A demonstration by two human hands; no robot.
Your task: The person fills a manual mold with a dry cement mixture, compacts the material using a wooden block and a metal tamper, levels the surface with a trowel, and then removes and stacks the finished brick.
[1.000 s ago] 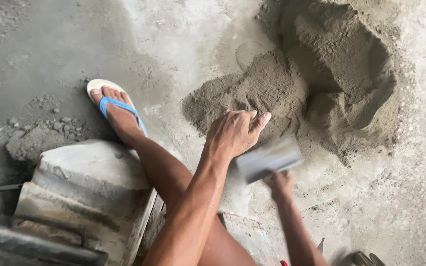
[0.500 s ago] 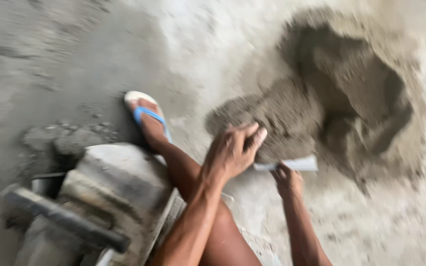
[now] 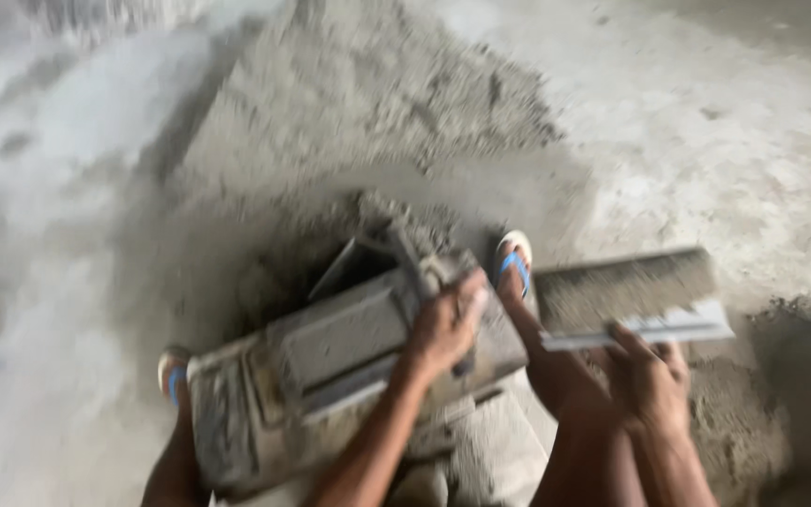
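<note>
Left hand [image 3: 443, 329] rests clasped on the block mould [image 3: 330, 376] at the knees, while the right hand [image 3: 650, 380] grips the loaded flat tray [image 3: 631, 300], its long axis level, just right of the mould.

The block mould [image 3: 349, 376] is a grey metal box, caked with dried cement, lying tilted on the ground with one long side facing up and its far end pointing toward the heap of sand. That upper face shows a sunken rectangular panel framed by raised edges, and a thin bar runs along its lower edge. At its far end a dark open frame sticks out, though the blur makes its exact shape hard to tell.

The flat board [image 3: 635, 296] is a long pale rectangle held level just right of the mould, carrying a layer of grey sandy mix on top; its near edge looks light and smooth.
</note>
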